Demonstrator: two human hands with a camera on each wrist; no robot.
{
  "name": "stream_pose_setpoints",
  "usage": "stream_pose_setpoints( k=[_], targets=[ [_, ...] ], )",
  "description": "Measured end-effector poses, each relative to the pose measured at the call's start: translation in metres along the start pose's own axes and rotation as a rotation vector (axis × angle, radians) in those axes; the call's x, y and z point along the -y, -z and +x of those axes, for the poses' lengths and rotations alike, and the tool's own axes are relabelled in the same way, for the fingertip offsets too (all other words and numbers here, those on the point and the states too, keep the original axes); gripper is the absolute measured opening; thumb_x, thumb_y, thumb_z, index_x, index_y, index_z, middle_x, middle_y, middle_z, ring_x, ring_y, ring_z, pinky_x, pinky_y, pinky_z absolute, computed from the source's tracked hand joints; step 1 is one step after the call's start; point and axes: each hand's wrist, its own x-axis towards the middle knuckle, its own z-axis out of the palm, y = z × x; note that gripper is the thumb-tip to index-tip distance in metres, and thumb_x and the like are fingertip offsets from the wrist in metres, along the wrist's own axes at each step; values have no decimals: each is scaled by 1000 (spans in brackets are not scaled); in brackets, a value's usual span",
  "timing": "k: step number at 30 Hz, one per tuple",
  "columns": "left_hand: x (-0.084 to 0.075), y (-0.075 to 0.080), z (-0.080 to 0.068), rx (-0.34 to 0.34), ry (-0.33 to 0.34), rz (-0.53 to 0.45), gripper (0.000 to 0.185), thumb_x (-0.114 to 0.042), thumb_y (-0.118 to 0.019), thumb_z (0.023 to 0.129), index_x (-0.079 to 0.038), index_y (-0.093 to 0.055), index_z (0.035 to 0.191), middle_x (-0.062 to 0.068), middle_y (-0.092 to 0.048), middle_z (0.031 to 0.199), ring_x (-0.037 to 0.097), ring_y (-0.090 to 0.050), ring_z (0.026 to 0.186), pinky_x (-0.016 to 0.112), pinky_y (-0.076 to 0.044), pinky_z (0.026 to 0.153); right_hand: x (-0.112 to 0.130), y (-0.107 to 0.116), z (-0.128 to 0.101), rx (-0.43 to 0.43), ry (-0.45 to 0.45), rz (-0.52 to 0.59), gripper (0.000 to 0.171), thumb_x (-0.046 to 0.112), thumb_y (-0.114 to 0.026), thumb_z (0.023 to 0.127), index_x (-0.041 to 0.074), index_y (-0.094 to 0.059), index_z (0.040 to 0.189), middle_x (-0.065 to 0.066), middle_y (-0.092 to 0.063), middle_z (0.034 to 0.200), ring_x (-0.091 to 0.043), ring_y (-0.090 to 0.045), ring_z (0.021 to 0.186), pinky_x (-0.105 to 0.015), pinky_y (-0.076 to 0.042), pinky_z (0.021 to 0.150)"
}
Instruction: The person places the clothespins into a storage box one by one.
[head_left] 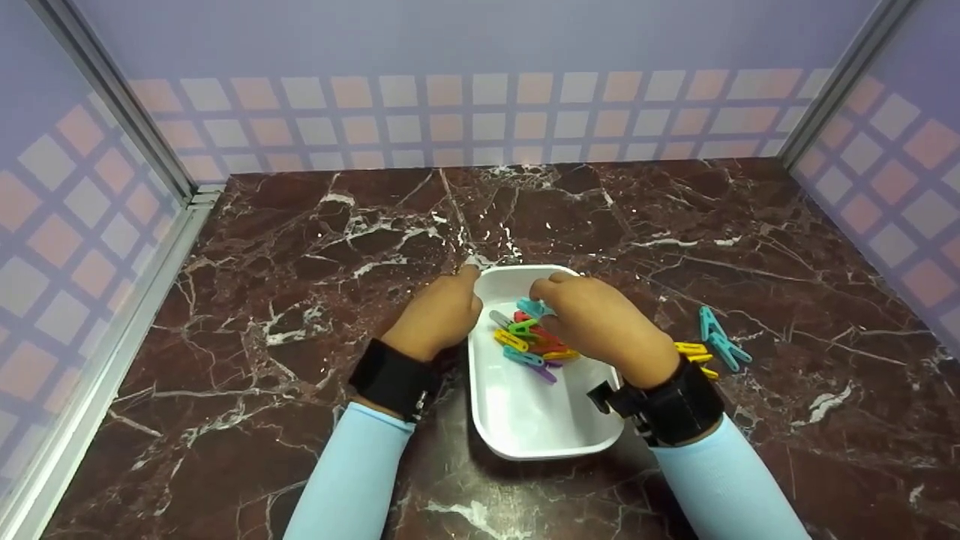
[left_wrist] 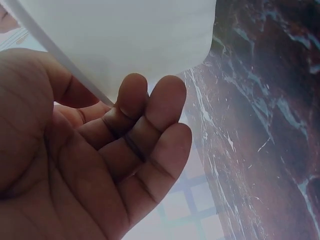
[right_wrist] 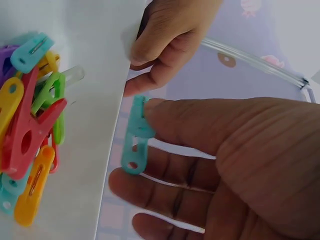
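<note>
A white plastic tray point(head_left: 517, 420) lies lengthwise before me. My left hand point(head_left: 437, 311) grips its left rim near the far end; in the left wrist view its curled fingers point(left_wrist: 167, 100) lie at the tray's outer wall. Over the tray's far right part, my right hand point(head_left: 604, 319) pinches a teal clothespin point(right_wrist: 136, 137) between thumb and fingers. Beneath it in the tray is a heap of clothespins: a red clothespin point(right_wrist: 25, 130), a green clothespin point(head_left: 523, 327), a yellow clothespin point(head_left: 511, 340) and several others, partly hidden by the right hand.
On the dark marbled tabletop point(head_left: 300, 420), right of the tray, lie teal clothespins point(head_left: 724, 341) and yellow clothespins point(head_left: 694, 349), the latter partly covered by the right wrist. A tiled back wall point(head_left: 480, 112) and side panels enclose the table.
</note>
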Motion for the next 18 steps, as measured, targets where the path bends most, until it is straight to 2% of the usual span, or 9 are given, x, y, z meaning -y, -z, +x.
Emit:
stream_pose_setpoints(
  k=[10, 18],
  targets=[
    [0, -1, 0, 2, 4, -10, 27, -7, -44, 95, 1, -52, 119, 22, -66, 91, 37, -66, 87, 50, -51, 77, -9, -16, 8, 130, -65, -30, 24, 18, -74, 89, 8, -66, 109, -5, -61, 94, -25, -61, 79, -43, -52, 72],
    [1, 0, 0, 9, 9, -24, 24, -8, -43, 94, 0, -51, 115, 22, -66, 91, 38, -66, 87, 50, -52, 78, -14, -11, 6, 112, -64, 33, 34, 20, -77, 85, 4, -65, 113, -8, -60, 98, -23, -57, 77, -41, -50, 73]
  ],
)
